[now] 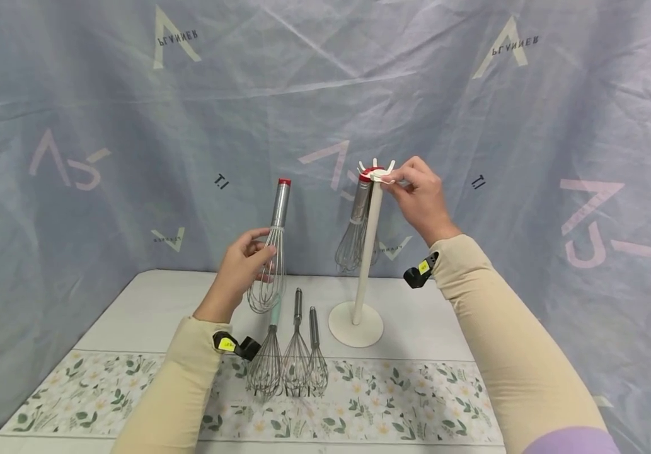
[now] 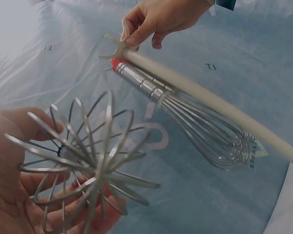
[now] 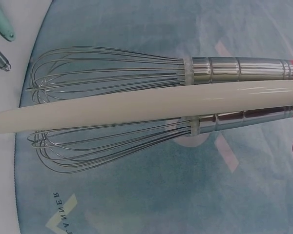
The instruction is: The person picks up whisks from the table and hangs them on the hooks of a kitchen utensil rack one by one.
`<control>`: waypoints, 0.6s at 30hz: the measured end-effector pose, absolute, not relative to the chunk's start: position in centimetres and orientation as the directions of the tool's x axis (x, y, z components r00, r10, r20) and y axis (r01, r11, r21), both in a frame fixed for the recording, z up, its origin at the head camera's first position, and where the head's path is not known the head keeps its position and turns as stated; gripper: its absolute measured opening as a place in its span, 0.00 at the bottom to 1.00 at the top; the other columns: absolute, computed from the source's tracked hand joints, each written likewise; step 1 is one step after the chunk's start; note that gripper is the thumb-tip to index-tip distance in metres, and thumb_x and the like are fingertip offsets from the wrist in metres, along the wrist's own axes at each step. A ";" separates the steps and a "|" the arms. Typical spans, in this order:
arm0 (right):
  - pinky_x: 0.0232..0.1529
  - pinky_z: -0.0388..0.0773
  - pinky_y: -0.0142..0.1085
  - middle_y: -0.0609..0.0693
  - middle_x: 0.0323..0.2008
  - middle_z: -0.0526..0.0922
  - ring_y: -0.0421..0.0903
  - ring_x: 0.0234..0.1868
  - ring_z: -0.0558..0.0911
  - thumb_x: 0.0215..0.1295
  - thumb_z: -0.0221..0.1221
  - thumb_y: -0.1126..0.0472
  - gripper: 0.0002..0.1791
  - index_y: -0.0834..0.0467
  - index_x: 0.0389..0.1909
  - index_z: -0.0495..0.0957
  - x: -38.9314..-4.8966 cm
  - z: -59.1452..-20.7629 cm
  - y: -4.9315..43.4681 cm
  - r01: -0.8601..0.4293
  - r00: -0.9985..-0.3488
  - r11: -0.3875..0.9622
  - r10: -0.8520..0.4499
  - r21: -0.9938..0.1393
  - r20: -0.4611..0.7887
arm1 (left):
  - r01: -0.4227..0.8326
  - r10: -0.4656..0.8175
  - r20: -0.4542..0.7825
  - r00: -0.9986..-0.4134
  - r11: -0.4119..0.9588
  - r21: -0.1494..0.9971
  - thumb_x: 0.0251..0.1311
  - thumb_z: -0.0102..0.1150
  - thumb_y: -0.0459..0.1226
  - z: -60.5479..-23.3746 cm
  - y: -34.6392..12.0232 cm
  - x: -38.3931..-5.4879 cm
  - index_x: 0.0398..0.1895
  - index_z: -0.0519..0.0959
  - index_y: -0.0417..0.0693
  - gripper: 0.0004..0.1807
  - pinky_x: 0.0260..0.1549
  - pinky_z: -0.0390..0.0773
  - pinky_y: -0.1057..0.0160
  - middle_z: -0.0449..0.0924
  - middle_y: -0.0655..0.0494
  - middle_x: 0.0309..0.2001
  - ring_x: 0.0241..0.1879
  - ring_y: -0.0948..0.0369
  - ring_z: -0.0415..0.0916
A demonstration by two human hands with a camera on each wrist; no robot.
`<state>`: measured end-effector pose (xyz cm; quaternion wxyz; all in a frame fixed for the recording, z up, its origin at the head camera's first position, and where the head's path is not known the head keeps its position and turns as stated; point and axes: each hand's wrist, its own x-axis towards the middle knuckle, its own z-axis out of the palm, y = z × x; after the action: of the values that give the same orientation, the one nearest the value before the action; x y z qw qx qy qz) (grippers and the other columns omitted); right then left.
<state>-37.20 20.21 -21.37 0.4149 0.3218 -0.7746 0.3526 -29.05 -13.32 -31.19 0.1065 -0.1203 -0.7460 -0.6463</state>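
Observation:
In the head view my left hand (image 1: pixel 239 270) grips a whisk (image 1: pixel 280 211) by its wire loops, its metal handle with a red end pointing up. The left wrist view shows those wires (image 2: pixel 100 165) close up, with fingers around them. My right hand (image 1: pixel 420 197) pinches the hooked top of a white stand (image 1: pixel 366 252), holding one of its prongs. Two red-ended whisks hang from the stand, an upper whisk (image 3: pixel 224 69) and a lower whisk (image 3: pixel 229 120) in the right wrist view, partly hidden by the pole. The held whisk is to the left of the stand, apart from it.
On the white table (image 1: pixel 416 325) lie three more whisks: one with a pale green handle (image 1: pixel 273 316), a middle one (image 1: pixel 298 309) and a smaller one (image 1: pixel 314 328). A floral strip (image 1: pixel 382 403) crosses the table. Behind hangs a grey-blue curtain (image 1: pixel 280 120).

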 end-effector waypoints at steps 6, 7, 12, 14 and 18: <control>0.36 0.73 0.26 0.54 0.35 0.74 0.46 0.39 0.77 0.64 0.67 0.65 0.03 0.61 0.35 0.86 -37.0 -21.2 20.0 -0.792 -0.439 0.550 -0.210 -0.266 0.873 | 0.339 0.076 0.332 -0.940 0.117 0.934 0.72 0.57 0.36 -30.5 -12.5 -28.9 0.73 0.66 0.48 0.28 0.32 0.86 0.55 0.77 0.46 0.47 0.39 0.51 0.78; 0.36 0.74 0.26 0.54 0.35 0.74 0.46 0.39 0.77 0.64 0.67 0.65 0.03 0.61 0.35 0.86 -37.0 -21.1 20.1 -0.792 -0.438 0.551 -0.210 -0.265 0.874 | 0.338 0.081 0.330 -0.941 0.117 0.934 0.72 0.57 0.36 -30.4 -12.4 -28.9 0.73 0.66 0.48 0.28 0.32 0.86 0.55 0.77 0.46 0.48 0.38 0.52 0.78; 0.37 0.74 0.26 0.54 0.35 0.74 0.46 0.40 0.78 0.65 0.67 0.64 0.04 0.62 0.35 0.86 -37.0 -21.2 19.9 -0.793 -0.435 0.551 -0.211 -0.261 0.876 | 0.332 0.088 0.324 -0.942 0.111 0.937 0.72 0.58 0.38 -30.2 -11.9 -29.0 0.73 0.66 0.51 0.28 0.33 0.86 0.53 0.77 0.45 0.49 0.39 0.52 0.78; 0.37 0.74 0.26 0.54 0.35 0.74 0.46 0.40 0.78 0.65 0.66 0.63 0.05 0.62 0.35 0.86 -37.1 -21.2 19.9 -0.791 -0.436 0.555 -0.212 -0.259 0.875 | 0.333 0.085 0.325 -0.942 0.104 0.937 0.72 0.58 0.38 -30.0 -11.6 -29.0 0.72 0.67 0.51 0.27 0.33 0.86 0.52 0.78 0.45 0.49 0.40 0.50 0.78; 0.37 0.74 0.26 0.55 0.35 0.74 0.47 0.39 0.78 0.66 0.66 0.62 0.06 0.62 0.35 0.86 -37.0 -21.3 20.0 -0.788 -0.436 0.557 -0.209 -0.260 0.875 | 0.345 0.082 0.338 -0.938 0.103 0.933 0.72 0.59 0.39 -29.6 -11.1 -28.9 0.70 0.68 0.50 0.25 0.33 0.85 0.52 0.79 0.45 0.48 0.37 0.51 0.79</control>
<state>-37.04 19.98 -21.27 0.4223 0.3217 -0.7748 0.3432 -28.90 -11.11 -29.63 0.1006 -0.1453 -0.7357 -0.6538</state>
